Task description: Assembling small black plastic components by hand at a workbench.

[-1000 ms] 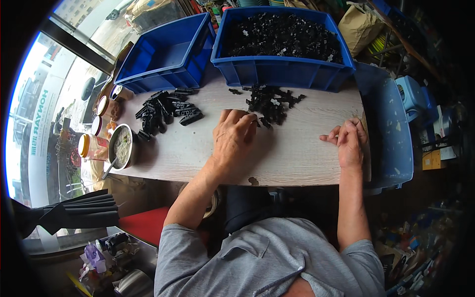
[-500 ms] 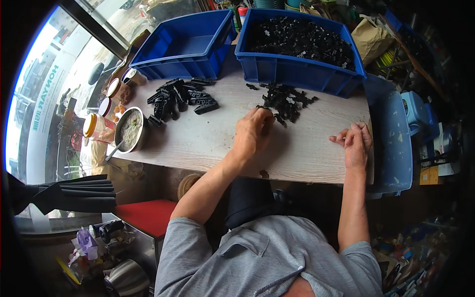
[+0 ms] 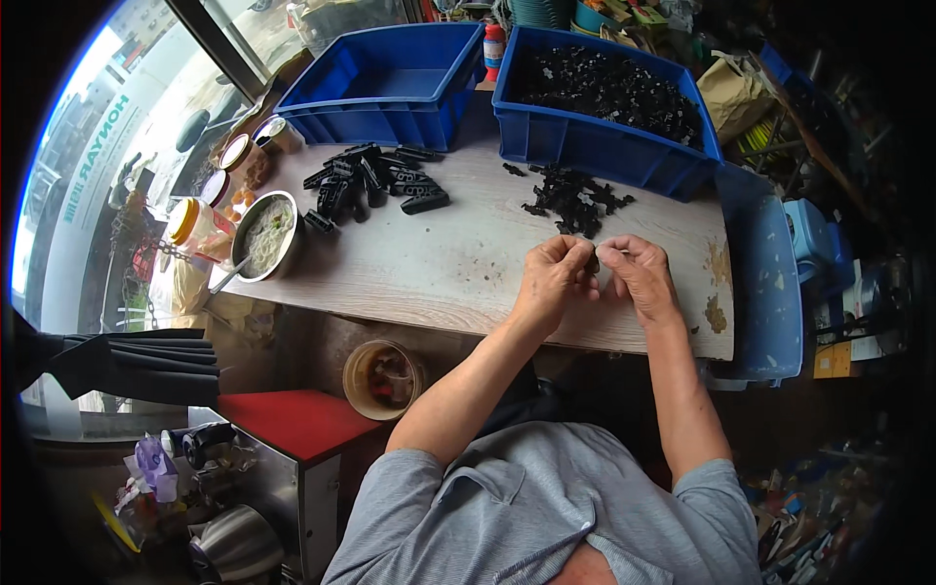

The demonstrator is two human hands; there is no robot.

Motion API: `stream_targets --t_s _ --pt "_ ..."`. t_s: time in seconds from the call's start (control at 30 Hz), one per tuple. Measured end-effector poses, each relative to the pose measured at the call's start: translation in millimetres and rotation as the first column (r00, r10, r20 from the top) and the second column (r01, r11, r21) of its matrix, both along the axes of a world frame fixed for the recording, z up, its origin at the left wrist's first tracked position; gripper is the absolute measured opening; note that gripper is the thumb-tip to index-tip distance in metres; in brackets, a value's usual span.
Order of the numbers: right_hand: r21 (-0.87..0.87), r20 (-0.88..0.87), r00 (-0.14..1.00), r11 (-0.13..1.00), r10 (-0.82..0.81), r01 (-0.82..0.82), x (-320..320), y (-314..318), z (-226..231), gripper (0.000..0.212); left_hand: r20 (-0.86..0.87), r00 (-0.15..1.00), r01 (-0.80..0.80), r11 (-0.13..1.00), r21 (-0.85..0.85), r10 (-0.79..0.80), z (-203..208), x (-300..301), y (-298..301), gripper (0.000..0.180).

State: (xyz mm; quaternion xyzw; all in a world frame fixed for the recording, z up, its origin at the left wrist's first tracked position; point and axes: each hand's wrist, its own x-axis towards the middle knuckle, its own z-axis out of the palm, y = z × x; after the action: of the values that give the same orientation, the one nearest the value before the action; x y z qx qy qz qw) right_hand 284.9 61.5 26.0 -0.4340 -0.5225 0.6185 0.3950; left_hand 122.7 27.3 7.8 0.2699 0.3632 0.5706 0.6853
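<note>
My left hand (image 3: 556,278) and my right hand (image 3: 639,275) meet over the near right part of the table, thumbs and forefingers pinched close together. Whatever sits between the fingertips is too small and covered to make out. Just beyond them lies a loose heap of small black plastic parts (image 3: 575,198). Farther left, a pile of longer black plastic pieces (image 3: 366,182) rests on the pale wood-look tabletop (image 3: 429,263).
Behind the heap stands a blue crate (image 3: 604,144) full of small black parts; left of it is a second blue crate (image 3: 375,73) with a bare bottom. A metal bowl of food (image 3: 265,237) and several jars (image 3: 195,222) line the left edge. Below is a bucket (image 3: 383,380).
My left hand has drawn back from the heap of small parts toward me and right. My right hand has moved left to meet it, and the view has shifted slightly.
</note>
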Motion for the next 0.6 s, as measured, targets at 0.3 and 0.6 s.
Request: stream_targets --t_s 0.3,0.6 --pt "-0.033 -0.06 0.998 0.999 -0.034 0.032 -7 -4 -6 0.016 0.053 0.998 0.014 0.998 0.064 -0.017 1 -2 -10 0.03" --pt "-0.021 0.023 0.999 0.999 0.024 -0.023 -7 -8 10 0.025 0.126 0.992 -0.008 0.997 0.078 -0.002 -11 -8 -7 0.048"
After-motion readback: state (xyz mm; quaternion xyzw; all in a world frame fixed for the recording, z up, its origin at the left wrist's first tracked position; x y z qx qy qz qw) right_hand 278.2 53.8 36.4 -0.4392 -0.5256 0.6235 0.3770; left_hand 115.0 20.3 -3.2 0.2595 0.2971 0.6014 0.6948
